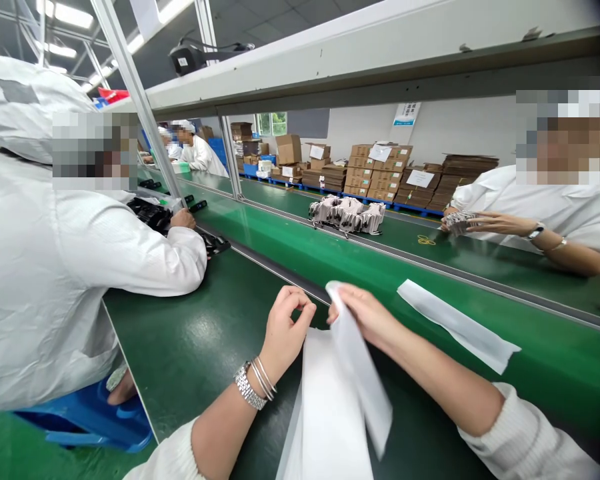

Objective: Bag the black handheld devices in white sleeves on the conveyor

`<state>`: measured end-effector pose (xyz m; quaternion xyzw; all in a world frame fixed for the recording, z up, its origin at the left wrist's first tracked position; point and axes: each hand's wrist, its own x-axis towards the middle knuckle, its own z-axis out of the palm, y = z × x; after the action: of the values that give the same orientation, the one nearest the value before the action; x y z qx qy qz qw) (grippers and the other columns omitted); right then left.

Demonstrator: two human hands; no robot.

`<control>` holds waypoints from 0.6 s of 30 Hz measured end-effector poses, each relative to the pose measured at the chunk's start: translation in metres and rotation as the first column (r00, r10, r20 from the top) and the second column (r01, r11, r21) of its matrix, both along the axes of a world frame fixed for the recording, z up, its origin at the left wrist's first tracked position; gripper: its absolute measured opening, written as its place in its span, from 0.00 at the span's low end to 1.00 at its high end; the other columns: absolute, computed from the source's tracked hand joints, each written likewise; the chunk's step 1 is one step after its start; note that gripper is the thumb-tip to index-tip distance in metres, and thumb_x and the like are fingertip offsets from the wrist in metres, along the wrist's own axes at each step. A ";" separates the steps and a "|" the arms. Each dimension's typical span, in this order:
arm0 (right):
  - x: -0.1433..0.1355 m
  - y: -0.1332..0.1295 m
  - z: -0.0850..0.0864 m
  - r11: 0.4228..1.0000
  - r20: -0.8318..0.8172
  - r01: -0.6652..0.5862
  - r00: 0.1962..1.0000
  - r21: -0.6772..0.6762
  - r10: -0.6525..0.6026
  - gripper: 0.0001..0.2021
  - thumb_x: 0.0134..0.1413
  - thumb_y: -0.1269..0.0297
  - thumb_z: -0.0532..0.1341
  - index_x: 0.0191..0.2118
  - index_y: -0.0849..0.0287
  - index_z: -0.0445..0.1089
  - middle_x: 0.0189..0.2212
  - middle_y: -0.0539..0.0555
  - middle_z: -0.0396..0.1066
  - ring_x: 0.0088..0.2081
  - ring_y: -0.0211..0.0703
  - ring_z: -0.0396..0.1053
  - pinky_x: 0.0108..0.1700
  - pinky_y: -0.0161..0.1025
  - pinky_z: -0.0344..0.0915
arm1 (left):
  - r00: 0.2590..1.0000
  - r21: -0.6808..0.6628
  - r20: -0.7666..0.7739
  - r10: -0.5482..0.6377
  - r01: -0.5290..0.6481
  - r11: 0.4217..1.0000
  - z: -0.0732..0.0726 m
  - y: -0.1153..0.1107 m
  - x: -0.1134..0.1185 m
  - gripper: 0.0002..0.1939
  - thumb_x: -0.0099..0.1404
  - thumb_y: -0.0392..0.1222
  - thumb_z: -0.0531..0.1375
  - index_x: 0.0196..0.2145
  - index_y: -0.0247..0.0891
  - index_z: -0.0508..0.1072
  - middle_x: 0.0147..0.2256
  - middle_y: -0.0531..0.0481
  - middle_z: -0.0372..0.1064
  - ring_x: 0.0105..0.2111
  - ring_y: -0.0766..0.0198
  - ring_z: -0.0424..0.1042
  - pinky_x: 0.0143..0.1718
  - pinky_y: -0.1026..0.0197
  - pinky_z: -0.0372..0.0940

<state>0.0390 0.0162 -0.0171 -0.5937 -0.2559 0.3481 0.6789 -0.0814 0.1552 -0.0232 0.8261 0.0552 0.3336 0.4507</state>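
Observation:
My right hand (363, 313) is closed on one end of a thin white strip (363, 380), which hangs down at a slant and is smeared by motion. Beneath it, a stack of similar white strips (330, 407) lies on the dark green worktop (195, 360). My left hand (289, 323) is beside the top end of that stack, its thumb and fingers pinched together with nothing visible in them. Farther right, a single white strip (457, 323) lies flat on the green conveyor belt (540, 367), apart from both hands.
A co-worker in white (130, 247) sits at left near black parts (213, 243). Across the belt, another person's hand (505, 225) holds small pieces. Bundled pale pieces (347, 213) and yellow rubber bands (426, 240) lie there. An overhead beam (330, 67) crosses above.

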 end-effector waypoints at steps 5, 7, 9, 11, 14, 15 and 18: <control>0.084 0.003 0.021 0.894 0.715 0.436 0.658 -0.102 -0.239 0.16 0.61 0.53 0.51 0.28 0.57 0.64 0.23 0.52 0.66 0.28 0.44 0.65 0.33 0.39 0.59 | 0.993 0.185 -0.102 0.059 -0.040 0.982 -0.008 0.008 0.003 0.08 0.66 0.37 0.54 0.30 0.37 0.70 0.37 0.50 0.66 0.37 0.66 0.66 0.42 0.60 0.61; 0.104 0.002 0.015 0.827 0.896 0.545 0.423 -0.136 -0.132 0.14 0.61 0.58 0.50 0.30 0.57 0.68 0.29 0.55 0.68 0.35 0.49 0.67 0.38 0.42 0.59 | 0.991 0.276 -0.119 0.067 -0.032 0.961 -0.010 0.009 0.003 0.08 0.66 0.36 0.54 0.30 0.38 0.71 0.37 0.50 0.67 0.38 0.65 0.67 0.43 0.58 0.60; 0.105 0.001 0.001 0.818 0.963 0.562 0.268 -0.125 -0.037 0.13 0.59 0.62 0.51 0.37 0.57 0.72 0.38 0.59 0.69 0.44 0.52 0.66 0.44 0.44 0.60 | 0.990 0.337 -0.128 0.062 -0.016 0.941 -0.011 0.009 0.003 0.08 0.66 0.36 0.54 0.30 0.38 0.71 0.37 0.50 0.68 0.39 0.64 0.68 0.44 0.57 0.60; 0.091 0.000 -0.016 0.855 0.968 0.499 0.250 -0.142 0.014 0.14 0.59 0.64 0.51 0.44 0.56 0.72 0.43 0.59 0.69 0.47 0.51 0.66 0.46 0.44 0.60 | 0.989 0.369 -0.139 0.053 0.002 0.930 -0.011 0.010 0.003 0.09 0.66 0.36 0.53 0.30 0.38 0.71 0.37 0.50 0.68 0.39 0.64 0.69 0.44 0.57 0.60; 0.059 -0.004 -0.037 0.889 0.899 0.357 0.422 -0.285 0.119 0.13 0.61 0.62 0.50 0.42 0.53 0.72 0.39 0.53 0.72 0.39 0.46 0.69 0.38 0.40 0.61 | 0.988 0.390 -0.152 0.041 0.022 0.921 -0.011 0.010 0.003 0.08 0.66 0.37 0.53 0.31 0.39 0.71 0.37 0.50 0.69 0.39 0.64 0.69 0.46 0.56 0.59; 0.051 -0.005 -0.041 0.889 0.866 0.315 0.475 -0.332 0.156 0.13 0.61 0.62 0.50 0.39 0.52 0.72 0.36 0.51 0.73 0.36 0.45 0.69 0.35 0.39 0.59 | 0.987 0.394 -0.156 0.038 0.027 0.919 -0.011 0.010 0.002 0.08 0.66 0.37 0.53 0.31 0.39 0.71 0.37 0.50 0.69 0.39 0.64 0.69 0.46 0.56 0.59; 0.039 -0.007 -0.048 0.890 0.812 0.241 0.548 -0.386 0.203 0.12 0.61 0.61 0.51 0.34 0.53 0.72 0.32 0.49 0.74 0.32 0.43 0.69 0.33 0.37 0.57 | 0.985 0.403 -0.169 0.029 0.042 0.914 -0.011 0.009 0.002 0.08 0.66 0.36 0.53 0.31 0.38 0.71 0.37 0.50 0.69 0.39 0.64 0.69 0.46 0.56 0.59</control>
<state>0.0781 0.0088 -0.0651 -0.8305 -0.4518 0.0653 0.3191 -0.0797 0.1643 -0.0338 0.9273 0.0209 0.2639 0.2647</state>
